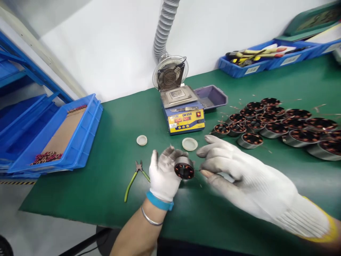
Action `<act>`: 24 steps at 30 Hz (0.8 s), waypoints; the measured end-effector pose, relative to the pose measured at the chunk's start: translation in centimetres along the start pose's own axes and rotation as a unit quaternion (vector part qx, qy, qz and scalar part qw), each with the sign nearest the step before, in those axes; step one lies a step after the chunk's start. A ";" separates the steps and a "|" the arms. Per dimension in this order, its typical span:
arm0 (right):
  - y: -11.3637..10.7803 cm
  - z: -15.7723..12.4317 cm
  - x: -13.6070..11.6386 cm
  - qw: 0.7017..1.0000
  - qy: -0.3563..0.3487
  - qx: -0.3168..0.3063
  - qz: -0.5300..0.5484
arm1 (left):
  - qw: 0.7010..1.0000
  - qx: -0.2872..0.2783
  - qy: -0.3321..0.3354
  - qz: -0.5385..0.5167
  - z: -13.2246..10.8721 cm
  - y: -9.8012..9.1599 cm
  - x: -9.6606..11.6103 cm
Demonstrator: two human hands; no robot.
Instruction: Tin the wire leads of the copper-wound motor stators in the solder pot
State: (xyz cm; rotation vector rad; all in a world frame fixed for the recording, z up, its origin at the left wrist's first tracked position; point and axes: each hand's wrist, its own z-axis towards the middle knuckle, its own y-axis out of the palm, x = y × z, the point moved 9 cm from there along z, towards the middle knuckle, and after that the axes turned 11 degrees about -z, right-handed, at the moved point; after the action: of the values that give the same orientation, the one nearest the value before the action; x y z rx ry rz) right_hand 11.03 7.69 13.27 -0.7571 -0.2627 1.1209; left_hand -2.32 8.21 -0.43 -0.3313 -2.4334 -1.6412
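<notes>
In my gloved left hand (pixel 166 174) rests a motor stator (pixel 184 168), a silver metal ring with a black core and copper windings. It is tilted so that its wound face points toward me. My gloved right hand (pixel 234 170) is just to its right, with thumb and forefinger pinched at a thin wire lead (pixel 197 170) that sticks out of the stator's side. Behind my hands lie a larger round white dish (pixel 190 144) and a smaller one (pixel 141 140). Green-handled side cutters (pixel 137 177) lie left of my left hand, one handle partly hidden by it.
A yellow-and-blue solder pot (pixel 185 112) with a lit display stands at the back, below a grey exhaust hose (pixel 165 30). Beside it is a purple tray (pixel 213 97). Several stators (pixel 250 140) cover the right side. Blue bins (pixel 243 67) hold tools; a blue crate (pixel 85 142) stands left.
</notes>
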 end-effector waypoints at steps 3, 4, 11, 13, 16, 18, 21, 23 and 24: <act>0.2 0.5 0.1 0.999 0.001 -0.034 0.014 | 0.982 -0.040 -0.157 0.095 -0.1 -0.2 -3.2; 0.6 0.5 0.3 0.998 0.009 -0.053 0.019 | 0.963 -0.056 -0.225 0.136 -0.5 -0.5 -4.6; -0.5 -2.0 5.2 0.967 0.222 0.033 0.123 | 0.954 -0.082 -0.235 0.166 -0.7 -0.9 -6.5; -1.6 -2.9 5.7 0.962 0.237 0.093 0.097 | 0.981 -0.009 -0.163 0.107 -0.2 -1.1 -5.2; -0.8 -2.9 2.2 0.994 0.075 0.080 -0.014 | 0.993 0.093 -0.075 0.024 -0.2 -1.6 -3.6; 1.4 -3.3 -0.6 0.995 -0.026 0.033 -0.092 | 0.992 0.123 -0.038 -0.005 -0.4 -1.6 -3.0; 3.9 -3.7 -2.3 0.986 -0.054 -0.002 -0.155 | 0.992 0.122 -0.037 0.004 -0.5 -1.2 -3.1; 4.3 -3.6 -2.7 0.987 -0.056 0.008 -0.149 | 0.992 0.111 -0.052 0.018 -0.6 -0.9 -3.5; 4.2 -3.6 -2.8 0.988 -0.059 0.017 -0.140 | 0.992 0.109 -0.055 0.022 -0.7 -0.9 -3.6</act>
State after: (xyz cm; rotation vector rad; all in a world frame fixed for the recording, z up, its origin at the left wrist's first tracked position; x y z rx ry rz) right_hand 8.81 4.65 8.37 -0.6019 -0.4349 0.9012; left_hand 0.92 6.99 -1.95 -0.4482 -2.6351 -1.3550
